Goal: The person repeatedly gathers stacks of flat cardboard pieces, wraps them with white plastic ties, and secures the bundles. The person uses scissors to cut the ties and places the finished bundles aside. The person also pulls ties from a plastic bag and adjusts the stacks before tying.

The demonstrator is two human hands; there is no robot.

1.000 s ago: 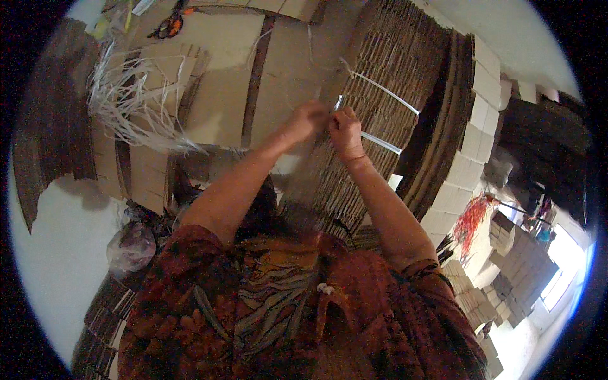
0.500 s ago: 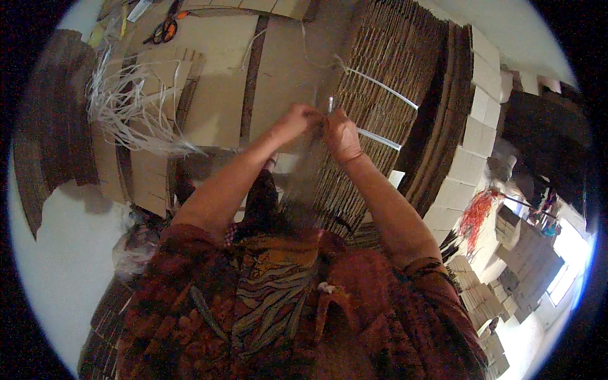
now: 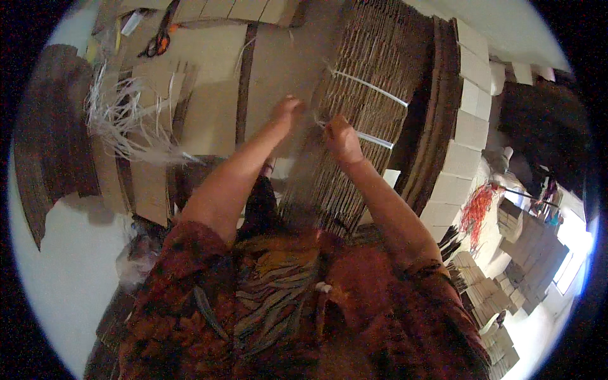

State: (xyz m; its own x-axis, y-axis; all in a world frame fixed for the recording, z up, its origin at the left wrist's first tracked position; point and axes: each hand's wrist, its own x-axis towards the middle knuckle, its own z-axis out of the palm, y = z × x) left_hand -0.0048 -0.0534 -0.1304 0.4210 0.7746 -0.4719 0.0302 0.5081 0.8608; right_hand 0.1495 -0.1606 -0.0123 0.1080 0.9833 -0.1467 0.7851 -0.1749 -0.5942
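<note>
Clock read from the centre of the head view. Corrugated cardboard bundle (image 3: 367, 57) is seen at 1 o'clock, sheets stacked edge-up, crossed by two bands: upper white strap (image 3: 370, 87) and lower white strap (image 3: 375, 139).

Main change vs 0.5 s ago: hands have been parted. Then, fingertips were nearly met at the near end of the lower strap; now left hand (image 3: 288, 113) is drawn off to 12 o'clock, at 10 o'clock from the other hand, with a clear gap between. Its fingers are curled and blurred; whether anything is pinched cannot be told.

Right hand (image 3: 344, 140) is kept at 1 o'clock, laid over the near end of the lower strap. Fingers are bent together; whether the strap is clamped cannot be told, contact being hidden by the hand. The short white end seen upright there earlier is now replaced by a small pale tuft just beside the fingertips, too blurred to be read as a knot.

Whole scene is shifted slightly left at the top. Orange-handled scissors (image 3: 163, 43) are left lying between 10 and 11; loose white strapping (image 3: 126, 120) is bunched near 10. Red strands (image 3: 476, 209) are seen at 3.
</note>
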